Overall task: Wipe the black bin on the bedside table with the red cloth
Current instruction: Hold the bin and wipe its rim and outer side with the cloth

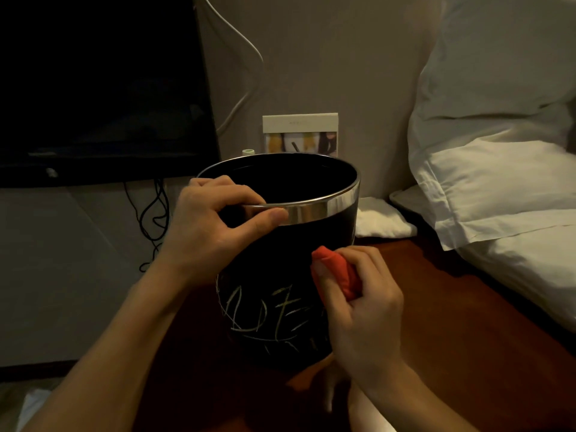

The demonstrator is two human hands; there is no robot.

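Note:
The black bin (277, 260) stands upright on the dark wooden bedside table (436, 322). It has a shiny metal rim and pale chalk-like scribbles low on its front. My left hand (215, 226) pinches the near rim, fingers inside and thumb outside. My right hand (358, 304) holds the bunched red cloth (338, 271) pressed against the bin's right front side, just above the scribbles.
White pillows (498, 169) lie at the right, close to the table edge. A small white cloth (381, 219) sits behind the bin. A card stand (300, 134) leans at the wall. A dark screen (99, 88) and dangling cables (152, 216) are at left.

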